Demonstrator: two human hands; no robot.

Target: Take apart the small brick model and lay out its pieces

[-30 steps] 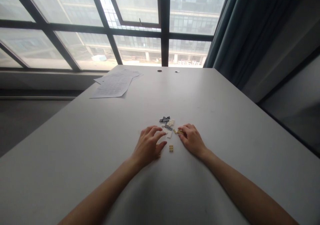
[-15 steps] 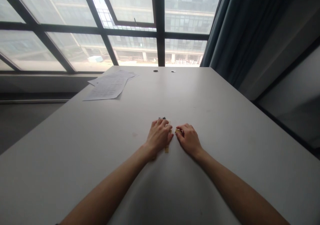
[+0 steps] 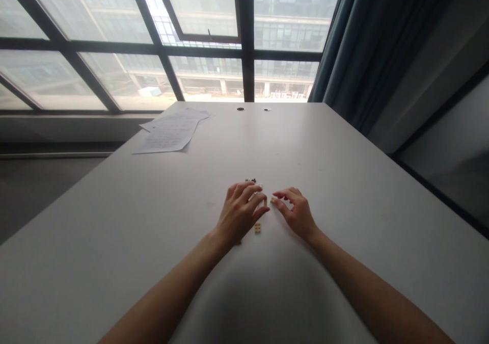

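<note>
My left hand [image 3: 241, 207] is closed in a pinch, its thumb and a finger on a narrow tan toy brick [image 3: 265, 202] that stands on edge. To its right, the fingertips of my right hand [image 3: 297, 212] are at a small tan toy brick [image 3: 272, 200], and the hand appears to pinch it. A studded tan brick [image 3: 257, 228] lies on the table just below my left hand. Behind the left fingers are small dark pieces [image 3: 252, 180] and a pale piece [image 3: 260, 185], both partly hidden. A small brownish piece [image 3: 239, 242] shows beside my left wrist.
The white table [image 3: 344, 191] stretches away to large windows [image 3: 206, 74]. Printed sheets of paper [image 3: 171, 132] lie at its far left. Two round holes [image 3: 240, 109] are near the far edge. A dark blue curtain [image 3: 355, 53] hangs at the right.
My left hand has lifted and tilted, so the narrow brick in its pinch and the studded brick below show more. The right hand's fingers have spread slightly around the small brick.
</note>
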